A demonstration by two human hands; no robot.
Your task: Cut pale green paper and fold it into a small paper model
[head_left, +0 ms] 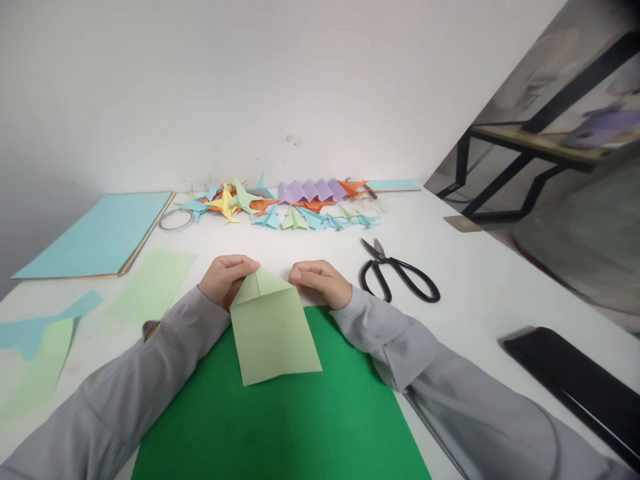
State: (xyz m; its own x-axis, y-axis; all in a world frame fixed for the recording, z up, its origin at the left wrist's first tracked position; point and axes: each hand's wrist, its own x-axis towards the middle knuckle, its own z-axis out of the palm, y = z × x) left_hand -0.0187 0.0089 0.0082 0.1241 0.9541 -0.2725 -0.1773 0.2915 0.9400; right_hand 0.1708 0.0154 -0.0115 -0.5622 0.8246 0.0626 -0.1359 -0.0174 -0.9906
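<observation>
A light green sheet of paper (275, 337) is raised above a dark green sheet (280, 433). Its two top corners are folded inward, so the far end comes to a point with a seam down the middle. My left hand (227, 277) is closed, pinching the paper near its pointed tip between thumb and fingers. On the other side, my right hand (323, 280) is closed at the right folded corner, thumb against curled fingers. Part of each hand's fingers is hidden behind the paper or the hand itself.
Black-handled scissors (400, 270) lie right of my hands, a black flat object (575, 393) nearer on the right. Folded paper figures (295, 207) line the wall. Stacked coloured paper (105, 233), a tape roll (176, 220) and paper scraps (55, 340) are on the left.
</observation>
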